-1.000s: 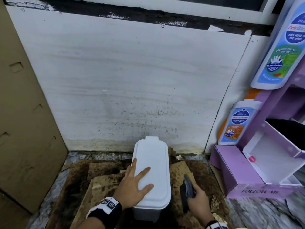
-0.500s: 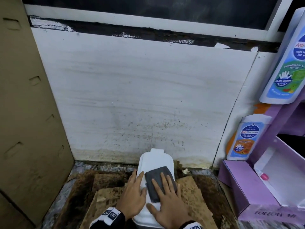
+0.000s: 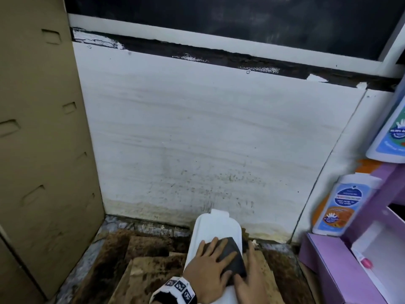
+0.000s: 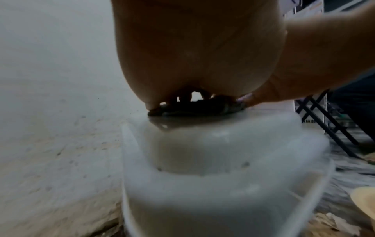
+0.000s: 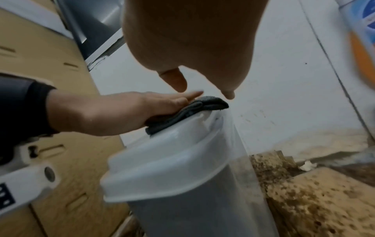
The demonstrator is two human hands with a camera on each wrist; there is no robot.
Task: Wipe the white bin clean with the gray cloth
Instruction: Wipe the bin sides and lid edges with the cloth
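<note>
The white bin (image 3: 215, 227) stands on the floor by the wall, lid closed. Folded on the lid lies the gray cloth (image 3: 232, 258). My left hand (image 3: 208, 267) presses flat on the cloth with straight fingers, wrist band at the bottom edge. My right hand (image 3: 249, 281) lies with relaxed fingers along the bin's right side, next to the cloth's edge. In the right wrist view the left hand (image 5: 113, 110) covers the cloth (image 5: 211, 102) on the lid (image 5: 172, 160), and my right fingers (image 5: 176, 78) hover above. The left wrist view shows the cloth (image 4: 194, 109) under my palm on the bin (image 4: 213, 160).
A tall cardboard panel (image 3: 43, 150) stands on the left. Stained cardboard pieces (image 3: 149, 264) lie on the floor around the bin. The white tiled wall (image 3: 208, 139) is close behind. A purple display stand (image 3: 341, 270) with bottle cutouts (image 3: 341, 205) is on the right.
The right hand brought the cloth from beside the bin onto the lid, then slid off to the right. The left hand moved onto the cloth. The head view tilted upward.
</note>
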